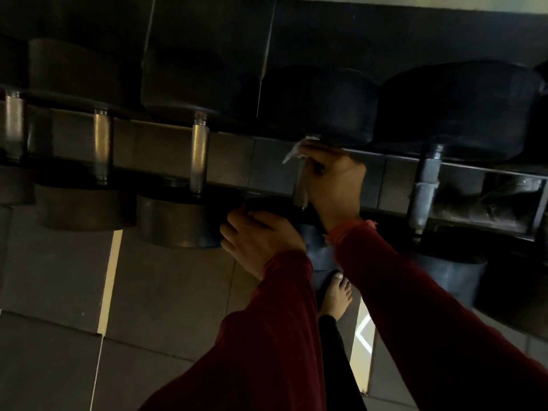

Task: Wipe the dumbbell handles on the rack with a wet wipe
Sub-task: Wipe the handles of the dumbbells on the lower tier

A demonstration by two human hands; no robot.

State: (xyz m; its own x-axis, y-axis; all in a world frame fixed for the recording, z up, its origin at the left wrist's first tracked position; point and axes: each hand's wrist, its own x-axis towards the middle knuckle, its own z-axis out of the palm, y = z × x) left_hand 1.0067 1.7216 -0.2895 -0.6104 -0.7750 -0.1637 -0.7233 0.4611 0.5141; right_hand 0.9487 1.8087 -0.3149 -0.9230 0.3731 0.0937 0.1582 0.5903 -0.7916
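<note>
Right hand [332, 179] is curled round a dumbbell handle [300, 191], with the wet wipe [293, 154] bunched at its fingertips near the upper head. Left hand [258, 235], just below and left, rests with fingers draped over the lower rubber head [275, 207]. Judged heavy and stable on the rack; knurled steel grips well, while the thin, limp wipe should be wrapped mid-handle.

No readable text anywhere in view.
The dumbbells' [317, 105] dark end faces and the rack's [231, 161] front rail show no legible numbers, brand marks or labels in this dim light; the floor [166, 292] carries only pale painted lines and an angled mark, no letters or figures.
</note>
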